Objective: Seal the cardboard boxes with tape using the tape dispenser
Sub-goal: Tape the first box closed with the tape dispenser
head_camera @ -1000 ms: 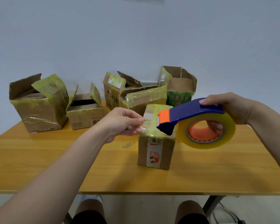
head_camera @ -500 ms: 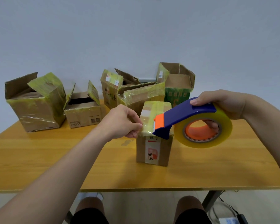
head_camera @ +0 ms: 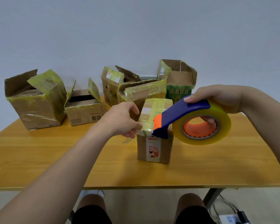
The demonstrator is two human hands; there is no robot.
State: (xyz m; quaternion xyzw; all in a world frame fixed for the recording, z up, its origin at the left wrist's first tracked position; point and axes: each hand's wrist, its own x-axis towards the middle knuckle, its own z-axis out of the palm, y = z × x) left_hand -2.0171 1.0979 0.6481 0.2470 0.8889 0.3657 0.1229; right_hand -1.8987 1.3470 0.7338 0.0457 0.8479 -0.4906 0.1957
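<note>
A small closed cardboard box stands upright in the middle of the wooden table, its top wrapped in yellowish tape. My right hand grips a blue and orange tape dispenser loaded with a clear yellowish roll, fingers through the orange core. The dispenser's orange nose sits at the box's near top edge. My left hand pinches the tape's free end against the box's near left top corner.
Several open cardboard boxes with taped flaps line the back of the table: a large one at the left, a small one, two in the middle, and a green-printed one at the right. A power strip lies on the floor.
Both hands came down toward the box. The tape end, held in the air before, now lies on the box's near top corner, and the dispenser nose reached the box's edge.
</note>
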